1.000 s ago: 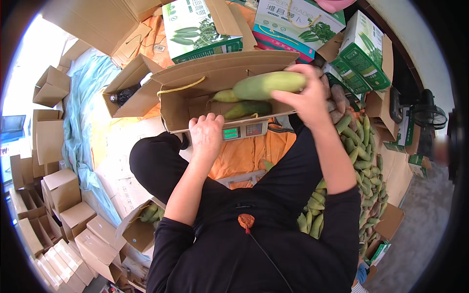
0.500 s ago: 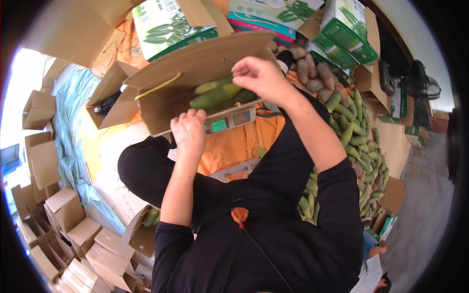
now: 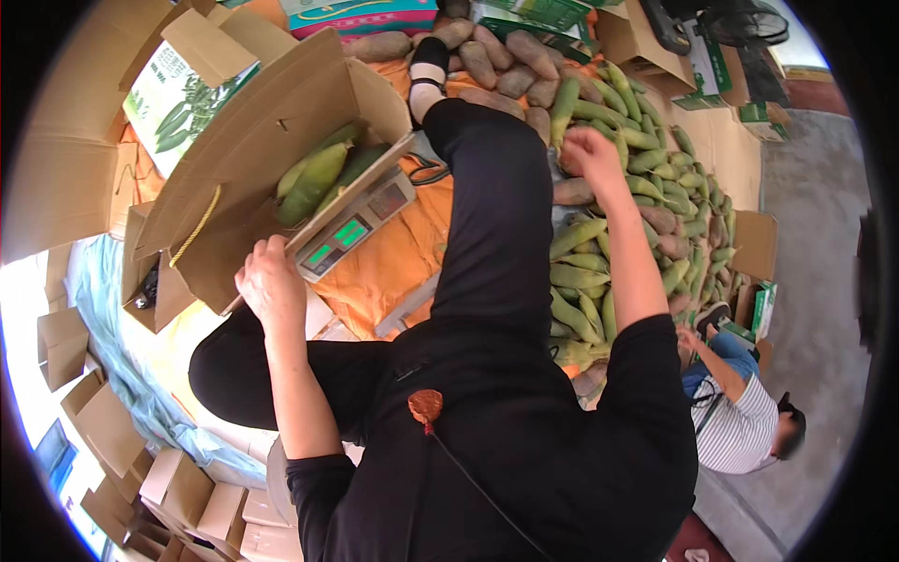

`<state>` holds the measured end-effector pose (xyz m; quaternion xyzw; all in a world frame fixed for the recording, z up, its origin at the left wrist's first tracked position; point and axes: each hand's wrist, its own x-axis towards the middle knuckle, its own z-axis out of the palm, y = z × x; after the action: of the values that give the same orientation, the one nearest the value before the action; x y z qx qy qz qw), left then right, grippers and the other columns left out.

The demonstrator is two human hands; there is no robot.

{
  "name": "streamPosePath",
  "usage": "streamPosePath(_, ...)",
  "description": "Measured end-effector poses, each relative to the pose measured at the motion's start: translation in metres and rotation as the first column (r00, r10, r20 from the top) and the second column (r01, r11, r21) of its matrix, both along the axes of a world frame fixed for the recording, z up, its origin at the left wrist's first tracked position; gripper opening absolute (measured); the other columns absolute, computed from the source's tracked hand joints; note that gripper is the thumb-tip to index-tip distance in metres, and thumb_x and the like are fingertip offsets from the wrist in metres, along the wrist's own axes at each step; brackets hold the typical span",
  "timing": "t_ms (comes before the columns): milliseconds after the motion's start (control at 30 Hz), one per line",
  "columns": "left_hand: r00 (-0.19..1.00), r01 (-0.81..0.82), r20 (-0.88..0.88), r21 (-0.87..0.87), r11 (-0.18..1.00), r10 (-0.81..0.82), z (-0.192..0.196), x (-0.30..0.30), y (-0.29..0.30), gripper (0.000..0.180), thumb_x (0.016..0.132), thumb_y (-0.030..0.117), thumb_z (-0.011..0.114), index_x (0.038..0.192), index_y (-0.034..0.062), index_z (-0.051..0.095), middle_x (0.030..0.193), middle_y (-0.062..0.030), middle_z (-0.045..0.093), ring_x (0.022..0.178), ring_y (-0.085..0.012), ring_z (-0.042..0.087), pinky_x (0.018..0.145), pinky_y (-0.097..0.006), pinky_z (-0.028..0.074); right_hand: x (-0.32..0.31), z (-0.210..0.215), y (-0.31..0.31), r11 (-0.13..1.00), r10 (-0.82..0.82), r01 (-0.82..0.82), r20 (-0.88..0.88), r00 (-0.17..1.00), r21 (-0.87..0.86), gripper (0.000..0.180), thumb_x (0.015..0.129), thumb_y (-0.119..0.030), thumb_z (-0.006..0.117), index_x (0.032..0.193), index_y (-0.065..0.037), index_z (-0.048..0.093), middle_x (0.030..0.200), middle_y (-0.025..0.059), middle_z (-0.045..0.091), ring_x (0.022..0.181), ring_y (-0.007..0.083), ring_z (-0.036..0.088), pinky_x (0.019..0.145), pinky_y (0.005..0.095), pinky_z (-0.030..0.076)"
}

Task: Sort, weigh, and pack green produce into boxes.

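Note:
A cardboard box [image 3: 220,229] with a yellow cord handle stands tilted on a digital scale [image 3: 354,229]. Several green radishes [image 3: 314,183] lie inside it. My left hand [image 3: 272,279] has its fingers bent over the near edge of the box, left of the scale's display. Over at the pile of green radishes [image 3: 646,159] on the right, my right hand [image 3: 595,161] has its fingers bent and apart. Its fingertips are at the lower tip of one upright green radish [image 3: 565,105]; a firm hold on it does not show.
Brownish-pink roots [image 3: 515,80] lie beyond the green pile. Printed cartons surround the back, and plain cardboard boxes [image 3: 178,487] crowd the lower left. A fan [image 3: 744,23] stands far right. Another person in a striped top [image 3: 740,426] is at the lower right. An orange sheet [image 3: 370,290] covers the floor.
My right hand has left the box and moved right to the green pile. My left hand stays at the box's edge. The view has turned right, bringing the other person more into sight.

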<state>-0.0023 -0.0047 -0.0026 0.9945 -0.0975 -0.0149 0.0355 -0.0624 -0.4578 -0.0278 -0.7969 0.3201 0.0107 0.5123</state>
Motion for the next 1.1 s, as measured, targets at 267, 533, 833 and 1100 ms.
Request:
streamPosePath(267, 0.967, 0.032, -0.226, -0.352, 0.936, -0.118, 0.035, 0.018, 0.006, 0.026, 0.082, 0.02, 0.065, 0.103, 0.0063, 0.065, 0.093, -0.0137, 0.063, 0.091, -0.0328, 0.06, 0.079, -0.043, 0.046, 0.006, 0.037, 0.06, 0.996, 0.053, -0.069, 0.267, 0.962, 0.05, 0.016, 0.088, -0.006, 0.059, 0.103, -0.002, 0.062, 0.089, 0.0017, 0.064, 0.077, 0.0093, 0.058, 0.068, 0.0231, 0.047)
streamPosePath(533, 0.919, 0.136, -0.313, -0.319, 0.938, -0.239, 0.025, 0.109, 0.002, 0.032, 0.081, 0.021, 0.065, 0.109, 0.0051, 0.064, 0.104, -0.0166, 0.062, 0.099, -0.0349, 0.059, 0.087, -0.043, 0.045, 0.094, 0.12, 0.176, 0.772, 0.635, -0.51, 0.493, 0.595, -0.38, 0.018, 0.079, -0.008, 0.065, 0.096, -0.003, 0.061, 0.085, 0.0092, 0.061, 0.075, 0.0254, 0.059, 0.068, 0.0331, 0.048)
streamPosePath(833, 0.737, 0.263, -0.613, -0.129, 0.956, -0.285, -0.076, 0.162, -0.05, 0.066, 0.073, 0.028, 0.074, 0.132, 0.0147, 0.048, 0.131, -0.0146, 0.049, 0.119, -0.0329, 0.049, 0.099, -0.041, 0.041, 0.107, 0.04, 0.216, 0.372, 0.918, -0.808, 0.054, 0.392, -0.457, 0.021, 0.079, -0.019, 0.068, 0.097, -0.01, 0.06, 0.091, 0.0064, 0.06, 0.094, 0.0258, 0.057, 0.081, 0.0411, 0.041)
streamPosePath(1100, 0.716, 0.362, -0.602, -0.112, 0.925, -0.353, -0.111, 0.159, -0.05, 0.065, 0.072, 0.028, 0.075, 0.131, 0.0184, 0.048, 0.122, -0.0143, 0.053, 0.116, -0.0313, 0.052, 0.095, -0.044, 0.042, 0.119, 0.051, 0.212, 0.356, 0.923, -0.851, 0.006, 0.384, -0.387, 0.02, 0.079, -0.018, 0.067, 0.093, -0.007, 0.058, 0.088, 0.0078, 0.061, 0.093, 0.0259, 0.057, 0.081, 0.04, 0.042)
